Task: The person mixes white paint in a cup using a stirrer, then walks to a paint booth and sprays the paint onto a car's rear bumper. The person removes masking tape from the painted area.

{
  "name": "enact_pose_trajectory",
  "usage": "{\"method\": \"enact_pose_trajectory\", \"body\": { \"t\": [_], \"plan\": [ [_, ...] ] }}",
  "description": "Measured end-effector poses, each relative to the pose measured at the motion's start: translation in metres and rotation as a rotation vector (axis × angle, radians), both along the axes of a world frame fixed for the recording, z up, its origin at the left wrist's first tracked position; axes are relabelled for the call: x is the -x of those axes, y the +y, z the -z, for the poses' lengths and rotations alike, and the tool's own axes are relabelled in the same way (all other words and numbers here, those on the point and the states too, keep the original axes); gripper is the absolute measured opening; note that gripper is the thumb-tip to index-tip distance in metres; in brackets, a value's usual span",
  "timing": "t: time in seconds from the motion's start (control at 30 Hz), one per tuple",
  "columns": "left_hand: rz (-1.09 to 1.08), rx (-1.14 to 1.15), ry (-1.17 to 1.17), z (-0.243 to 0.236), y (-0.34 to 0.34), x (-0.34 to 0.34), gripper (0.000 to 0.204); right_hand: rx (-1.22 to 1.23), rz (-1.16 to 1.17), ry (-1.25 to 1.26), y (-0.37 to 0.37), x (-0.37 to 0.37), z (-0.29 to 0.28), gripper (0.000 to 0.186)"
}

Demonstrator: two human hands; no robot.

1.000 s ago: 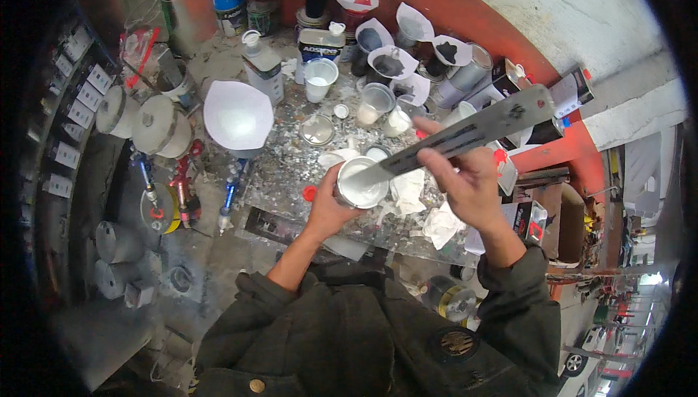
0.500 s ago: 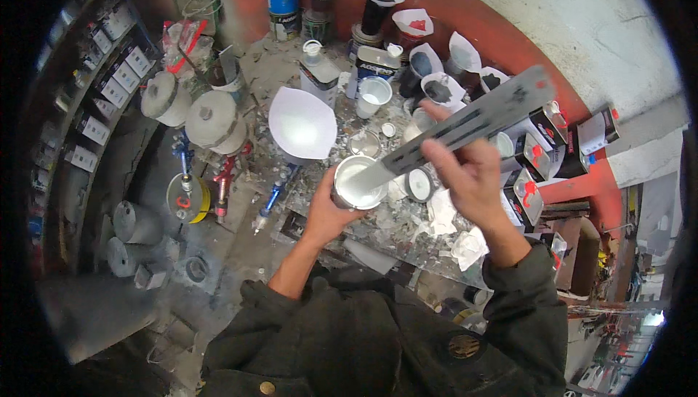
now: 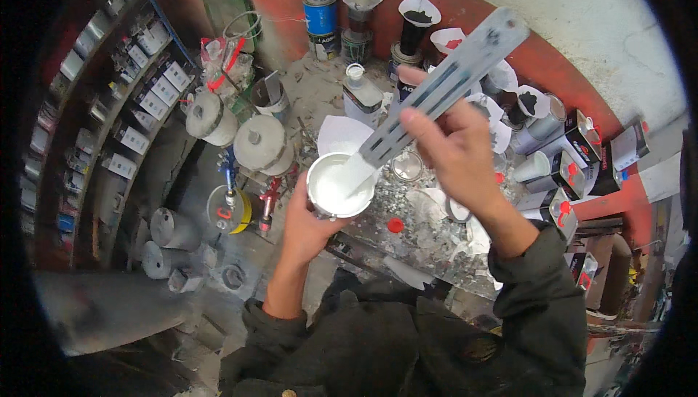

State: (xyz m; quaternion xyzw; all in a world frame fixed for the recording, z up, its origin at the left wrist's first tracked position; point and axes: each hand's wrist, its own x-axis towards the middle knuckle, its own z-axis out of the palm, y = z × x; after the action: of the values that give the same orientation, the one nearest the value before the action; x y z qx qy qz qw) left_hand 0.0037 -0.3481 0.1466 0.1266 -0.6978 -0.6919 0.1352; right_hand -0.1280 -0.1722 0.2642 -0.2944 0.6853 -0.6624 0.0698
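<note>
My left hand (image 3: 299,224) is wrapped round a cup of white paint (image 3: 313,192), its open mouth facing up. My right hand (image 3: 465,151) grips a long flat grey stirring stick (image 3: 435,90) with slots along it, thumb on the near side. The stick slants down to the left, and its whitened lower end dips into the paint. Just behind the cup is a white paper paint strainer (image 3: 340,135), partly hidden by the cup. A round tin lid (image 3: 407,166) lies on the bench to the right of the cup.
Spray guns (image 3: 269,197) hang at the bench's left edge by lidded pots (image 3: 263,146). Paper-lined cups (image 3: 419,17) line the red wall, and metal cans (image 3: 582,139) crowd the right. A red cap (image 3: 395,225) lies on the spattered bench. Shelves (image 3: 109,131) stand far left.
The view has shifted, so the bench sits farther right in the picture. The cup has moved left over the bench, now covering part of the paper strainer. The stirring stick stands more steeply.
</note>
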Motion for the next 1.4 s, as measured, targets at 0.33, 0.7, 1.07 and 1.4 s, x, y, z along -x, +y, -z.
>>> {"method": "enact_pose_trajectory", "body": {
  "t": [0.33, 0.7, 1.07, 1.4],
  "plan": [
    [-0.171, 0.059, -0.039, 0.014, -0.037, 0.020, 0.082, 0.221, 0.205, 0.135, 0.029, 0.050, -0.035, 0.041],
    [-0.208, 0.042, -0.026, 0.015, -0.040, 0.026, 0.068, 0.127, 0.108, 0.205, 0.027, 0.053, 0.022, 0.025],
    [-0.254, 0.321, -0.193, -0.005, -0.035, 0.026, 0.067, 0.170, 0.144, 0.288, 0.039, 0.072, 0.030, 0.021],
    [-0.306, 0.765, -0.239, -0.025, -0.026, 0.031, 0.067, 0.122, 0.143, 0.339, 0.049, 0.081, 0.034, 0.020]
  ]
}}
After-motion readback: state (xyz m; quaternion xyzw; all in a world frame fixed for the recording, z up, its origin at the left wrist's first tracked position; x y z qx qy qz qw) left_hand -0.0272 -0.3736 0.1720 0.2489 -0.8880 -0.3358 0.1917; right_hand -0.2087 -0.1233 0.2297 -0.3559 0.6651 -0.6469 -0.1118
